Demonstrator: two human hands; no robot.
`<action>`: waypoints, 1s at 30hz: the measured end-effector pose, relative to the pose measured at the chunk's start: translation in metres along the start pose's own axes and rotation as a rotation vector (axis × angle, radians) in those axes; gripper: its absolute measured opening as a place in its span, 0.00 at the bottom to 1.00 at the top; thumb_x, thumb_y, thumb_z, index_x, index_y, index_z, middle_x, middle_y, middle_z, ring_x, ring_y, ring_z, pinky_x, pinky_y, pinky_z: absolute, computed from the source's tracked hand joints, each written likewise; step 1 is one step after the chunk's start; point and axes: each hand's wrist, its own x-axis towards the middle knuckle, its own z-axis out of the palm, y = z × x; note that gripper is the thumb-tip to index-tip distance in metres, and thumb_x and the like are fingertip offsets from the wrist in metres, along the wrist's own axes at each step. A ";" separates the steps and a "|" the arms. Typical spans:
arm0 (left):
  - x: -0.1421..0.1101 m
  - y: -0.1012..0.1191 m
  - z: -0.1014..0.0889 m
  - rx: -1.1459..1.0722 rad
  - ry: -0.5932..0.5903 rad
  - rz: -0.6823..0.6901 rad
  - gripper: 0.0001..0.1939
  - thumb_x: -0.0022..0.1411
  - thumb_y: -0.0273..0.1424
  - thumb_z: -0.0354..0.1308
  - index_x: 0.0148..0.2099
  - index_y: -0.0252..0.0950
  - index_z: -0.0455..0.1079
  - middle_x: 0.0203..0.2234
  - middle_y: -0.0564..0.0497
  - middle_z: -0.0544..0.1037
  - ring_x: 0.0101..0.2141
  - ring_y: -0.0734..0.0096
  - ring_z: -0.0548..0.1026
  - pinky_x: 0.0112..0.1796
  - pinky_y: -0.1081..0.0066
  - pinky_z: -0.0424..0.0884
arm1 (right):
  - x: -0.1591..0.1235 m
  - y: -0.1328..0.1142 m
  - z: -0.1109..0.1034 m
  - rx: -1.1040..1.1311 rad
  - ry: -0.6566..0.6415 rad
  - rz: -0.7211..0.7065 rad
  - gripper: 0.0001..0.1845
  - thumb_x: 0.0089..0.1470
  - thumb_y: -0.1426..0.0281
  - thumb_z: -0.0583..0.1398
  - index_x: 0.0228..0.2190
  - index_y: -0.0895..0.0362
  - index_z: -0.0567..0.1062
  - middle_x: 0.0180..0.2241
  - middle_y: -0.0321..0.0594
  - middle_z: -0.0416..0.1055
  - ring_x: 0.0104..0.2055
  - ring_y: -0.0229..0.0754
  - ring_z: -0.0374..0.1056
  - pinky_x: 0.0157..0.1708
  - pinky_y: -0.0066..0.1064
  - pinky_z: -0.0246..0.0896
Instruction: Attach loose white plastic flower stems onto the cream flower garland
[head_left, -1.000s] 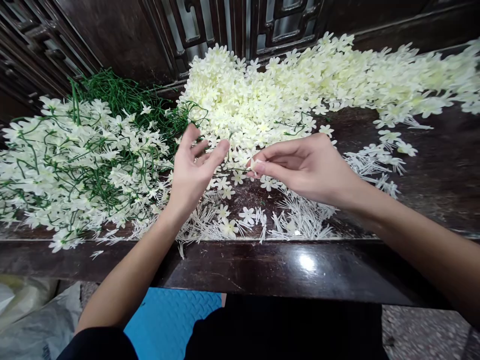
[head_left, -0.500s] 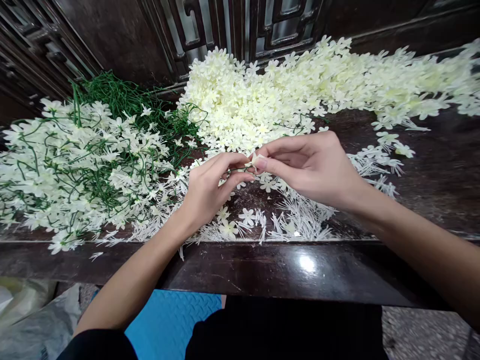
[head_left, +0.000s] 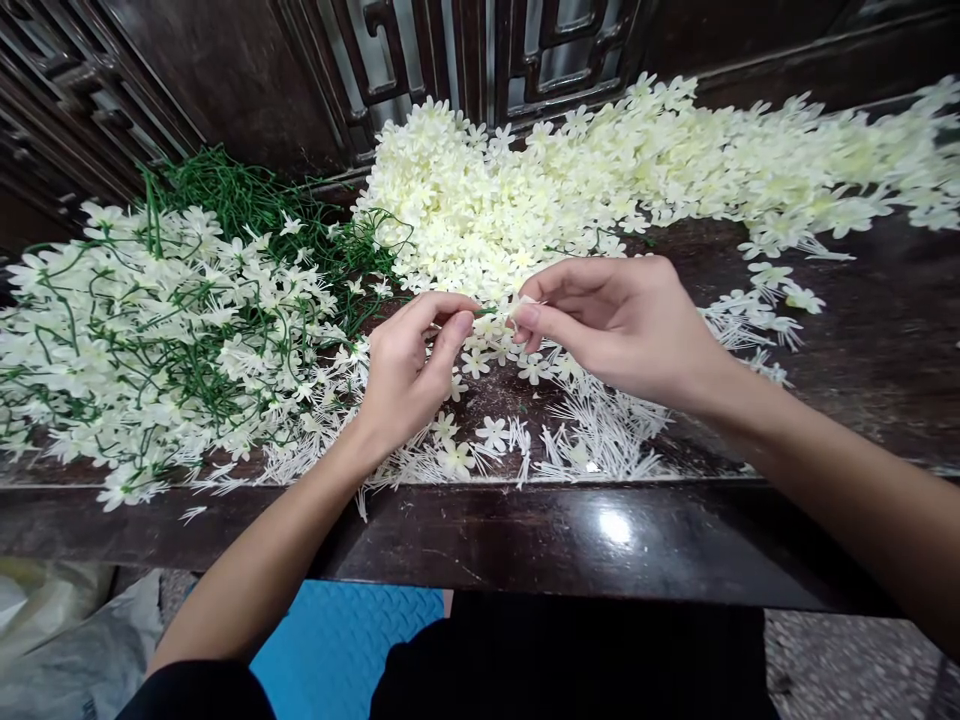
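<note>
My left hand is closed in a pinch on a thin green stem whose tip shows past the fingertips. My right hand pinches a small white artificial flower between thumb and forefinger, mostly covered by the fingers. The stem points toward the flower; whether the two are joined I cannot tell. Both hands are held above the dark wooden bench. Beneath them lie loose white flowers and a heap of white stamen sprigs.
A big pile of cream blossoms stretches along the back to the right. At left lies a heap of white flowers on green stems, with bare green stems behind it. A carved wooden panel rises behind the bench.
My hands have drawn a little apart: the left moved slightly left, and a short length of green stem now shows between them. The piles have not changed.
</note>
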 end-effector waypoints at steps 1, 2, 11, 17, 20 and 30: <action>0.000 0.001 0.000 -0.012 -0.008 -0.012 0.05 0.65 0.26 0.55 0.42 0.34 0.72 0.34 0.48 0.79 0.34 0.71 0.75 0.34 0.70 0.72 | 0.000 0.000 0.000 0.007 0.001 -0.004 0.04 0.52 0.69 0.65 0.29 0.57 0.77 0.27 0.38 0.75 0.29 0.40 0.73 0.32 0.34 0.72; 0.000 0.001 0.000 -0.019 -0.017 -0.016 0.06 0.65 0.26 0.55 0.42 0.34 0.72 0.34 0.48 0.79 0.34 0.71 0.75 0.34 0.70 0.72 | -0.001 0.001 0.001 0.013 -0.001 -0.007 0.04 0.52 0.69 0.65 0.30 0.57 0.77 0.27 0.38 0.75 0.29 0.40 0.73 0.32 0.34 0.72; 0.000 0.000 0.002 -0.058 -0.051 0.080 0.05 0.63 0.28 0.59 0.41 0.31 0.72 0.33 0.48 0.79 0.32 0.73 0.75 0.32 0.72 0.72 | -0.003 -0.002 0.002 0.038 -0.037 -0.001 0.04 0.53 0.69 0.65 0.31 0.57 0.77 0.27 0.39 0.76 0.30 0.42 0.74 0.35 0.37 0.73; -0.001 0.002 0.000 -0.041 -0.052 0.032 0.06 0.66 0.29 0.54 0.37 0.35 0.71 0.23 0.54 0.72 0.21 0.79 0.64 0.22 0.76 0.62 | -0.004 -0.004 0.002 0.041 -0.026 0.003 0.03 0.53 0.69 0.65 0.31 0.55 0.76 0.28 0.39 0.76 0.30 0.42 0.74 0.36 0.36 0.74; -0.001 0.003 0.000 -0.062 -0.080 0.035 0.08 0.67 0.30 0.54 0.35 0.35 0.71 0.21 0.55 0.70 0.21 0.79 0.63 0.22 0.76 0.60 | -0.004 -0.004 0.003 0.047 -0.045 -0.004 0.03 0.53 0.70 0.65 0.31 0.55 0.76 0.28 0.39 0.76 0.30 0.42 0.74 0.36 0.36 0.74; 0.000 0.003 -0.001 -0.060 -0.096 0.076 0.08 0.67 0.31 0.54 0.35 0.36 0.71 0.21 0.56 0.70 0.20 0.80 0.62 0.21 0.76 0.58 | -0.005 -0.005 0.002 0.051 -0.029 -0.045 0.05 0.52 0.67 0.65 0.30 0.56 0.76 0.27 0.40 0.75 0.30 0.44 0.73 0.35 0.40 0.73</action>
